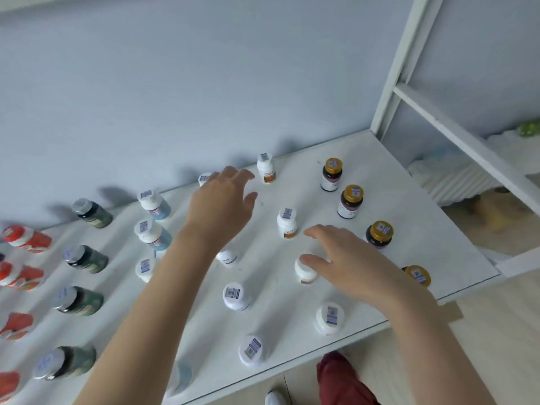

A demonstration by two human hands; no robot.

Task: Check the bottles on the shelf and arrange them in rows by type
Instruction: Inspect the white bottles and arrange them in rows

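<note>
White shelf; bottles upright, caps up; left hand, right hand spread, gripping nothing.

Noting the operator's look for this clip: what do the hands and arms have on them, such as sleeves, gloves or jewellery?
Nothing is worn on them. The left hand and right hand show no gloves, rings or watch, and the forearms run to the picture's edge without a sleeve. Below the shelf edge, dark red trousers and a white shoe show.
</note>
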